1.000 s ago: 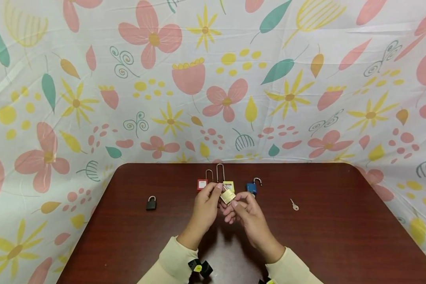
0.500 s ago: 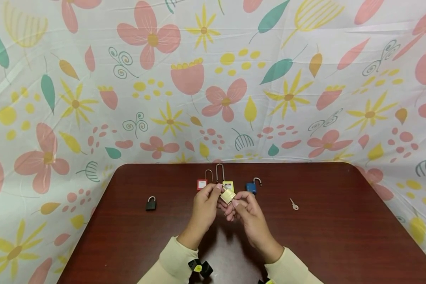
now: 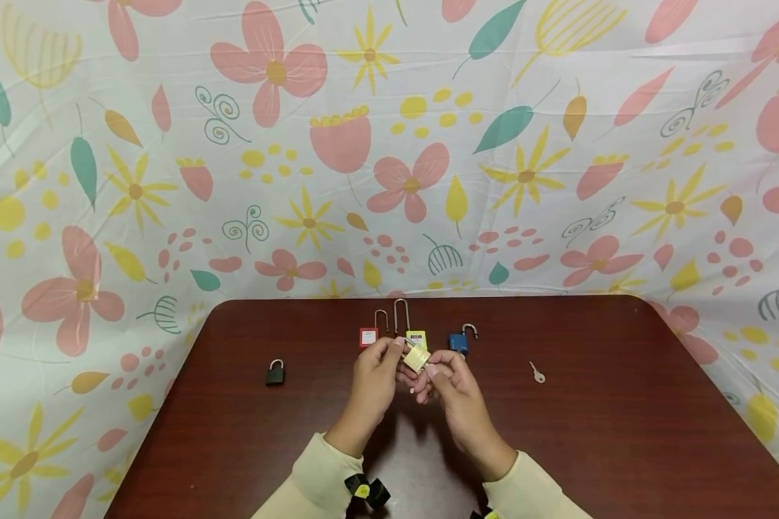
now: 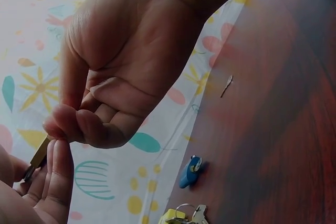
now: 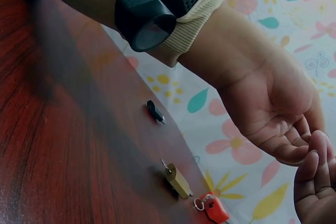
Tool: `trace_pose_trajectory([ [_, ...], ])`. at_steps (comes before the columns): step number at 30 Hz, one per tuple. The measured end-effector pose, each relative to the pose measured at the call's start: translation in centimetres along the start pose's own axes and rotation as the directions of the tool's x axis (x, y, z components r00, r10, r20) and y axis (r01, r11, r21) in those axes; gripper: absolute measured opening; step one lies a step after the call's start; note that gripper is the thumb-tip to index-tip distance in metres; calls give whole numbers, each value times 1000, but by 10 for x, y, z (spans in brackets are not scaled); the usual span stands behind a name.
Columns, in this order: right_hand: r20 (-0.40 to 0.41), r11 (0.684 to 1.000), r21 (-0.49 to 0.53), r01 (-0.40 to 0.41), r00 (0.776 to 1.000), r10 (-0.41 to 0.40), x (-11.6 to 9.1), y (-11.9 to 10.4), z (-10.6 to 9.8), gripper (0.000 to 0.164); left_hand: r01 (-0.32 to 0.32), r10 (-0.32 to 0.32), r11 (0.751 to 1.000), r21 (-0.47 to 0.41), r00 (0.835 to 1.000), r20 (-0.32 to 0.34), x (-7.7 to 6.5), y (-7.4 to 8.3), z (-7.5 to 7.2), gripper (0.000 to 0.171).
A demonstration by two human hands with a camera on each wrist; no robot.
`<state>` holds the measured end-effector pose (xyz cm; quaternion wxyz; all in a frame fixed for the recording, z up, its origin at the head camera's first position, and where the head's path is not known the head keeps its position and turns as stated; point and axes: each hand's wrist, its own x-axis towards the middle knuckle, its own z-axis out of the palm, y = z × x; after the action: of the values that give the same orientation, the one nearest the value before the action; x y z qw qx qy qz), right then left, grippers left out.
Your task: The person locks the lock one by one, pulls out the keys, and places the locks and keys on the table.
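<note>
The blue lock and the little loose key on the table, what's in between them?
Just bare table lies between the blue lock and the loose key, as the head view shows.

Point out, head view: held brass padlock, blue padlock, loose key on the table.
Held brass padlock (image 3: 417,358): head view, on the front of its body.
Blue padlock (image 3: 458,343): head view, on its body, below the open shackle.
Loose key (image 3: 539,376): head view, on its bow.

Reddish-brown table (image 3: 610,447), padlocks (image 3: 275,376), apparently a key (image 3: 539,376)
</note>
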<state>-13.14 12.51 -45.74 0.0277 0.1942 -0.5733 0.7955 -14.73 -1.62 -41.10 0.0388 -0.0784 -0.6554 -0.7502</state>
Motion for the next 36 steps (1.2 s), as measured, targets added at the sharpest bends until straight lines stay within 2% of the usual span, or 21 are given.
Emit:
trace_pose_trajectory([
  [7, -9, 1000, -15, -5, 1000, 5, 1, 1, -1, 16, 21, -21, 998, -60, 1000, -2, 10, -30, -3, 28],
  [13, -8, 998, -41, -42, 999, 42, 3, 3, -1, 20, 10, -12, 995, -100, 1000, -20, 14, -39, -8, 33],
  [18, 0, 998, -54, -40, 999, 40, 2, 4, 0, 22, 9, -11, 996, -93, 1000, -18, 15, -39, -9, 34],
  [25, 31, 998, -54, -32, 999, 33, 1, 4, -1, 23, 18, -21, 991, -132, 1000, -19, 17, -38, -12, 33],
  [32, 65, 999, -47, 5, 998, -2, 3, 0, -3, 22, -63, 55, 987, -146, 997, -52, 22, -31, -25, 31],
  [36, 53, 998, -57, 9, 999, -6, 5, -2, -5, 18, -67, 59, 990, -125, 996, -65, 26, -27, -31, 31],
])
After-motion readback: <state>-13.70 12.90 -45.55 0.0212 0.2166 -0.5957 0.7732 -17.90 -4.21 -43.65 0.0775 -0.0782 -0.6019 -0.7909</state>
